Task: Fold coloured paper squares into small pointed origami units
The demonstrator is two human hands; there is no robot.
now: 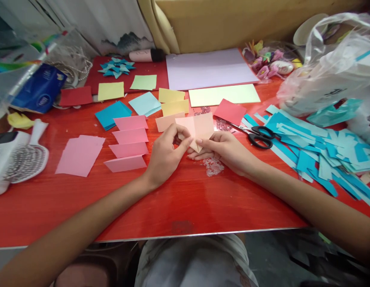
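Between my hands is a pale peach sheet of paper (204, 126), creased down its middle, with its lower edge folded to a point. My left hand (169, 153) pinches its left side near the bottom. My right hand (222, 149) grips the lower right, thumb in front and fingers behind. Just left of them stand folded pink papers (127, 149) in a column. Behind the held sheet are folded yellow papers (174, 105) and a folded peach paper (167, 122). Black-handled scissors (258, 135) lie to the right, beside a red paper square (229, 111).
Blue paper strips (322, 147) heap at the right, below a plastic bag (328, 75). Flat pink sheets (80, 155) and a hairbrush (30, 159) lie left. Blue squares (113, 114), light blue squares (145, 104), folded blue stars (116, 67) and a lilac sheet (208, 69) are farther back.
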